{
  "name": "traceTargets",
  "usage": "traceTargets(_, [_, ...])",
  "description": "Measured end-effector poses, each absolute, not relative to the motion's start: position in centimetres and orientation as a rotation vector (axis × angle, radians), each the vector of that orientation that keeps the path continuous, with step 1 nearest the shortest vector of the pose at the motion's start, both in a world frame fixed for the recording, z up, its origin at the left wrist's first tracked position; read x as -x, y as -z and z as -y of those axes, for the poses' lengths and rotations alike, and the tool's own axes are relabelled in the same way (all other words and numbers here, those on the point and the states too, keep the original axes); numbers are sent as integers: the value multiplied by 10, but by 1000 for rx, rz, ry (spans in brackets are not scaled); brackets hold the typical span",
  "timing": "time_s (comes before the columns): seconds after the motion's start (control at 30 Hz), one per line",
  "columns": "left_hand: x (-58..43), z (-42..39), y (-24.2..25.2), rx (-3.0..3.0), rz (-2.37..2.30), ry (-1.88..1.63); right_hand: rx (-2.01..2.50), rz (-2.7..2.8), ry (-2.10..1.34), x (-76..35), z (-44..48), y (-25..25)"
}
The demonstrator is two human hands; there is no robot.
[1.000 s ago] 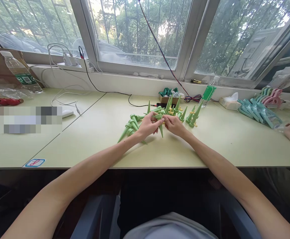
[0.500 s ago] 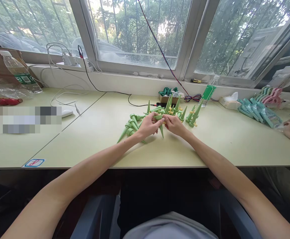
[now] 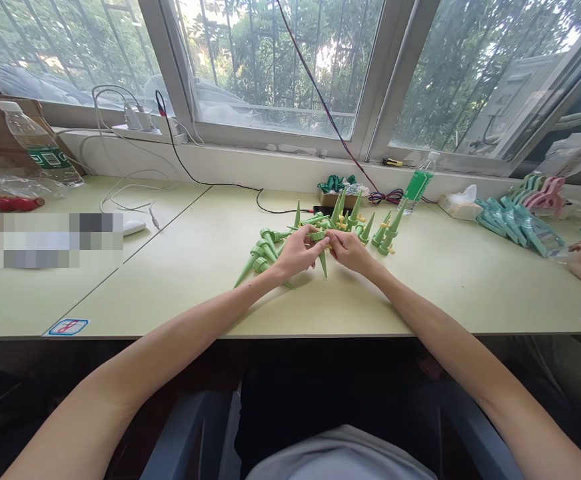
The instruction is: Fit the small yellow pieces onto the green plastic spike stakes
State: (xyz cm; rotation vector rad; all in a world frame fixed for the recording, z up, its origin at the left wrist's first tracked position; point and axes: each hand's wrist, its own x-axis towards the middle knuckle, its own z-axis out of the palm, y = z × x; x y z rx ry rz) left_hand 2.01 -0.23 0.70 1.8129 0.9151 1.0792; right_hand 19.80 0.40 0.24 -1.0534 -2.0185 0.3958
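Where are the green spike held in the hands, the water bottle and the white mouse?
green spike (image 3: 323, 261), head view, on its tapering shaft below the fingers.
water bottle (image 3: 48, 158), head view, on its green label.
white mouse (image 3: 134, 227), head view, on its top shell.

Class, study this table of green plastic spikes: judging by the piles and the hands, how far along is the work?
Seemingly done: the upright spikes beyond the right hand carry yellow fittings. In hand: the left hand and right hand grip one green spike between them, tip down. Seemingly left: the lying spikes beside the left hand show no yellow part.
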Motion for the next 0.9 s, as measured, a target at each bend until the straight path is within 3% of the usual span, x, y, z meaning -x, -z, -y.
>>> traceTargets(0.9, [-20,3,-5,-1915,-860,-1049,1045,2020,-398,-197,-4,-3])
